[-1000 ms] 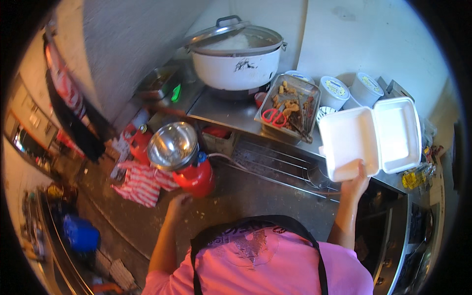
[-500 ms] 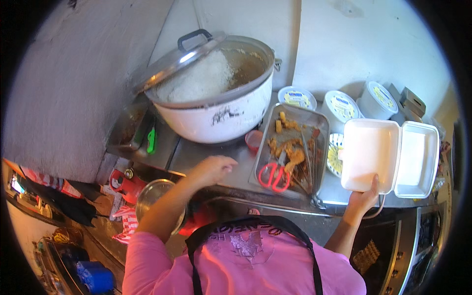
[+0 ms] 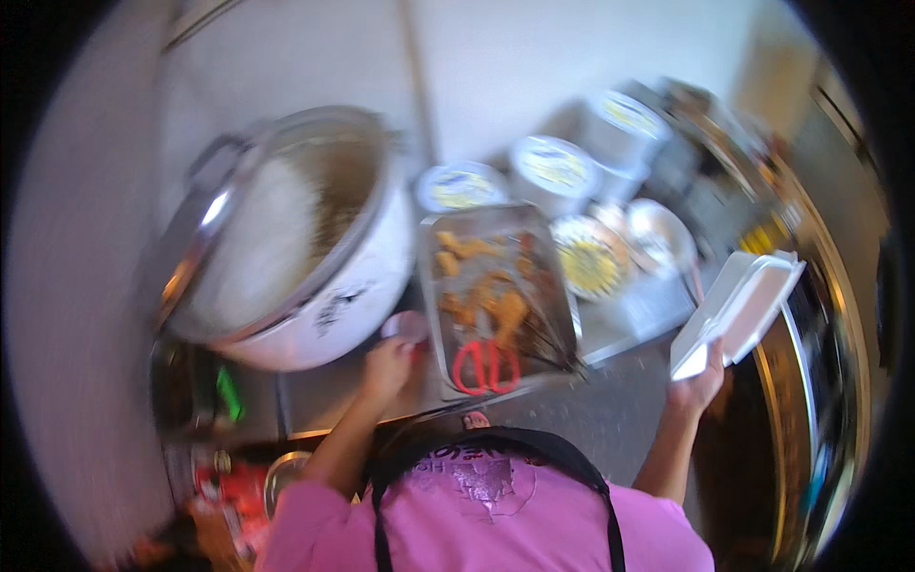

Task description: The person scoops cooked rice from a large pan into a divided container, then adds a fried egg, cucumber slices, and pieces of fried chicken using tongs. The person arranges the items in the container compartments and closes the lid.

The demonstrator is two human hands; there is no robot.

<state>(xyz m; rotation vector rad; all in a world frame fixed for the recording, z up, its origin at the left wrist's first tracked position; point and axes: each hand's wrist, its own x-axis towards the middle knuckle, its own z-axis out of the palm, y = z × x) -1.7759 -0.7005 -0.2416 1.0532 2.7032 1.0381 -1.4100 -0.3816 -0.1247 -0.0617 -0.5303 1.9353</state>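
Note:
In my right hand (image 3: 696, 386) is a white foam clamshell box (image 3: 729, 315), tilted and partly folded, with its hinged halves at an angle. My left hand (image 3: 386, 370) has its fingers closed at a small pinkish plastic cup (image 3: 408, 327), though motion blurs the grip. Just right of that cup lies a metal tray (image 3: 562, 329) of fried, golden-brown pieces (image 3: 510, 315). Red-handled scissors (image 3: 486, 367) rest at the tray's near edge, and tongs seem to lie along its right side.
A large white pot (image 3: 315, 329) of rice (image 3: 257, 238) stands at the left, its lid (image 3: 205, 224) leaning across it. Lidded tubs (image 3: 553, 172) line the wall. A yellow-patterned plate (image 3: 589, 267) sits right of the tray. A green-handled tool (image 3: 229, 394) lies below the pot.
My view has swung to the right. The left hand has reached the small cup beside the tray. In my right hand the foam box has gone from spread flat to tilted and partly folded.

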